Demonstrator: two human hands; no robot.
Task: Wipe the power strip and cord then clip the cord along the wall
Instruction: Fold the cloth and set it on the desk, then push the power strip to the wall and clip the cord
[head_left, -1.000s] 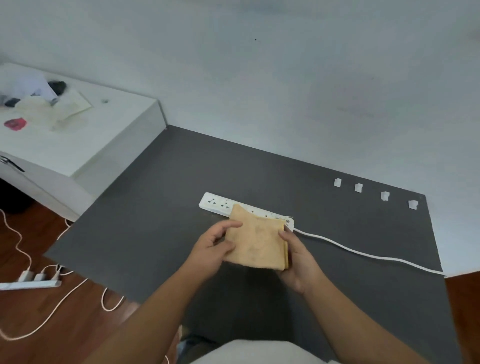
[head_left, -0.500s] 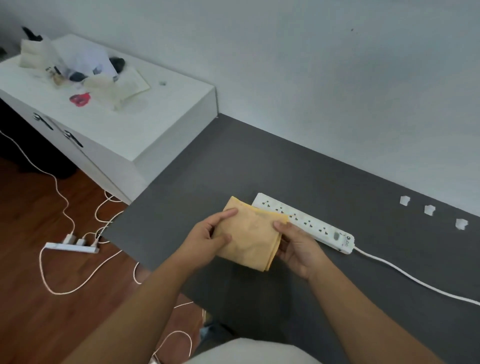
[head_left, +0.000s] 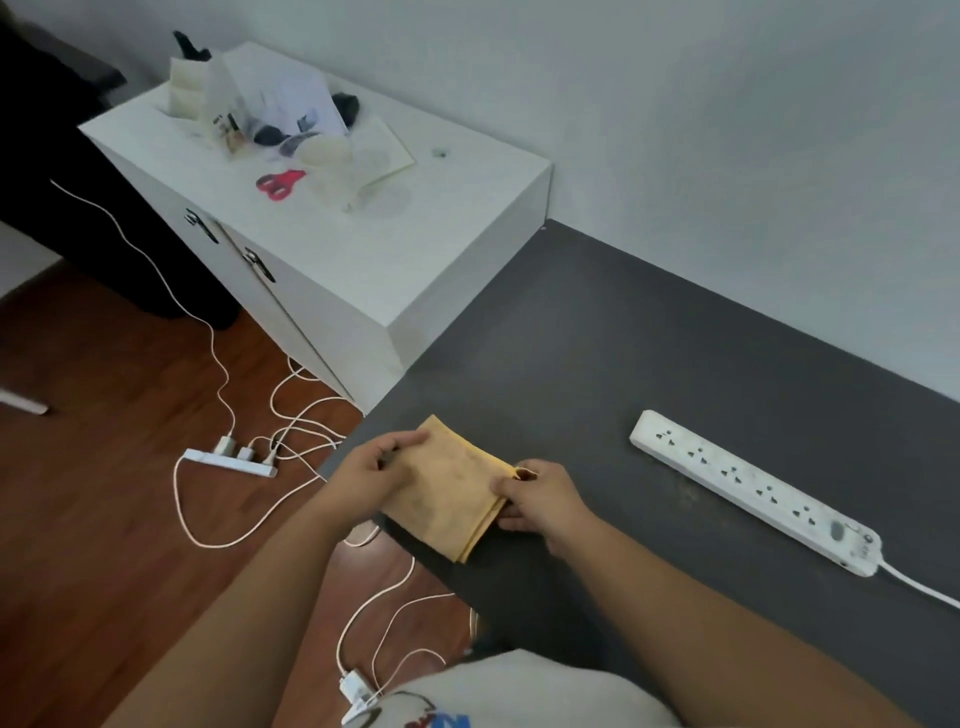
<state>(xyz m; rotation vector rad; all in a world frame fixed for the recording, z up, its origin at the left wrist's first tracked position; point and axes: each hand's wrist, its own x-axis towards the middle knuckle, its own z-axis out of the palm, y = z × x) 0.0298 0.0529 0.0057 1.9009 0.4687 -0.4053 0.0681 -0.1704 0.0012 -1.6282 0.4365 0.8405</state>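
Observation:
A folded tan cloth (head_left: 447, 493) lies over the near-left corner of the dark grey table (head_left: 597, 332). My left hand (head_left: 371, 475) pinches its left edge and my right hand (head_left: 540, 501) pinches its right edge. The white power strip (head_left: 753, 488) lies flat on the table to the right, apart from both hands, its sockets facing up. Its white cord (head_left: 919, 587) runs off the right edge of the view. The wall clips are out of view.
A white cabinet (head_left: 363, 249) stands left of the table against the wall, with papers and red scissors (head_left: 278, 183) on top. On the wooden floor lie a second power strip (head_left: 231, 462) and several loose white cables (head_left: 208, 540).
The view has swung left, so the strip now sits far to the right and the wall clips have left the frame. Both hands with the cloth have moved off the strip toward the table's left corner.

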